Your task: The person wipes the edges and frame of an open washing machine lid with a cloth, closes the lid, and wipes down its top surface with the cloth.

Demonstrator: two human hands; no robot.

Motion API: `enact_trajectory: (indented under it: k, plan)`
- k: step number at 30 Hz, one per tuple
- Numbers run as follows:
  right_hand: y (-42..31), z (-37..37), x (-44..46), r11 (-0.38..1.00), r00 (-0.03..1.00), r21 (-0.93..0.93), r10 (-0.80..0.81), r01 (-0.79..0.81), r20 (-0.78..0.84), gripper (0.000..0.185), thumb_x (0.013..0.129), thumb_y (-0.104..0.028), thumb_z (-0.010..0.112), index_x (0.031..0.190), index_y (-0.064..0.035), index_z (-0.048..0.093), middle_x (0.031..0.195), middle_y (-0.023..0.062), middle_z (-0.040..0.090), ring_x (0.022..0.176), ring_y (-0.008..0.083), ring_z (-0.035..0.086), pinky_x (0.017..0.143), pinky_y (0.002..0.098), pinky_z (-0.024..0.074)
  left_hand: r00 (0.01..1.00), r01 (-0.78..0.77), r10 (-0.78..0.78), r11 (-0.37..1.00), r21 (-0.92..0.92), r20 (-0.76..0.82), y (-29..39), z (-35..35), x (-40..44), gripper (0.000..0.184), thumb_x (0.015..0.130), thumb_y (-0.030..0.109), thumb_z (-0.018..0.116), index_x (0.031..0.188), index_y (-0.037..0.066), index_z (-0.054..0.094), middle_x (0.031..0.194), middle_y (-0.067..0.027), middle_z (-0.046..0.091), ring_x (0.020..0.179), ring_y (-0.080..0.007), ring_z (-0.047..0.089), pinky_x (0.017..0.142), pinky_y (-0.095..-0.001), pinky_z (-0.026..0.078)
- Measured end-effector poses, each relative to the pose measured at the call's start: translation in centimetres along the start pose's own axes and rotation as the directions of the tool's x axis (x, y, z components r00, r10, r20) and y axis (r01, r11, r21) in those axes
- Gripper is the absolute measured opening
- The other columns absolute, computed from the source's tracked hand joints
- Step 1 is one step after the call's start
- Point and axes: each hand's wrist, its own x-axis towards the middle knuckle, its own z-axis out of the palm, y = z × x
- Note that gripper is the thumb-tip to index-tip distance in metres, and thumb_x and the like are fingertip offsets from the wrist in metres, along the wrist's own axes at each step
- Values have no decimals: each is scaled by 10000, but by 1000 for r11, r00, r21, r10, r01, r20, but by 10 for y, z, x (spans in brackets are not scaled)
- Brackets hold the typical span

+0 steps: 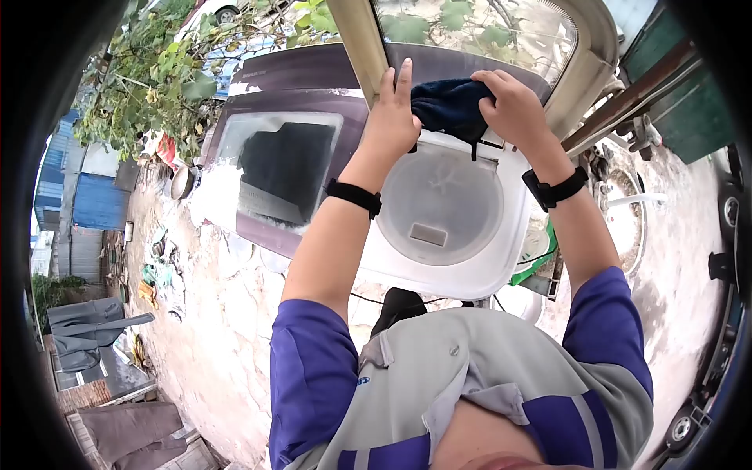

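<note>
A dark cloth [450, 108] stretches from 9 to 3 o'clock, its 3 o'clock end pinched by the right hand [515, 108]; the left hand's [391, 121] grip, at 9, is unclear.

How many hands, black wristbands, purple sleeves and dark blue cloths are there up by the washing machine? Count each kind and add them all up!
Hands: 2 (left hand, right hand)
Black wristbands: 2 (left wristband, right wristband)
Purple sleeves: 2 (left sleeve, right sleeve)
Dark blue cloth: 1
Total: 7
</note>
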Motion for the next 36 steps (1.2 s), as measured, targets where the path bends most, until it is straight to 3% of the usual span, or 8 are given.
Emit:
enact_trajectory:
  k: [8,13,17,20,25,28,31,36]
  plan:
    - [3,2,-8,998,998,-14,-61,61,7,358,813,-74,571,1163,-139,616,1023,80,649,841,323,629,740,384,528,998,45,-44,999,-8,49,5,-4,-12,860,735,-12,608,1507,145,265,1422,-245,357,1034,-439,574,880,-456,508]
    - [1,5,-18,990,996,112,92,-90,-16,336,813,-82,562,1150,-69,569,930,128,637,855,283,643,763,352,518,938,-12,45,995,-95,345,-8,-2,-35,569,752,-22,589,1299,131,593,1065,-162,612,1002,-382,577,881,-437,495]
    - [7,9,-47,660,752,431,329,-615,571,196,833,-131,565,1009,-44,556,816,115,606,762,204,576,701,332,466,757,-35,69,997,-65,650,1,-12,-60,457,754,-33,556,1145,145,712,1089,-142,608,1053,-341,564,920,-412,480]
    - [10,30,-68,675,719,361,371,-644,589,173,855,-137,574,1000,-46,553,804,109,606,781,226,596,719,344,473,889,6,39,995,-95,456,1,-6,-62,421,772,-14,585,1154,122,697,1102,-168,593,1035,-355,576,898,-410,488]
    - [-9,39,-76,957,968,160,228,-243,106,215,875,-117,617,1087,-99,589,982,146,608,887,378,628,740,417,515,989,143,-146,972,-187,0,9,29,-40,384,824,45,628,1206,71,641,1086,-192,574,996,-366,589,869,-410,495]
    - [-12,56,-89,989,985,-82,132,-123,110,364,868,-169,655,1225,-129,598,1051,146,569,876,338,654,706,414,549,987,140,-143,989,44,73,14,54,-37,405,840,115,628,1244,81,620,1062,-232,564,996,-381,590,863,-423,502]
    - [-25,53,-81,921,861,-310,347,-237,371,467,864,-200,657,1314,-134,550,1049,164,575,857,337,668,707,434,558,980,127,-149,980,156,135,18,65,-41,455,816,154,626,1267,95,612,1010,-264,576,939,-410,612,833,-451,518]
    - [-26,70,-63,912,780,-254,407,-322,475,501,849,-172,636,1328,-124,501,1034,176,642,892,345,691,697,453,567,952,146,-168,984,102,256,18,52,-39,481,812,165,598,1283,67,579,971,-271,596,878,-422,628,810,-474,525]
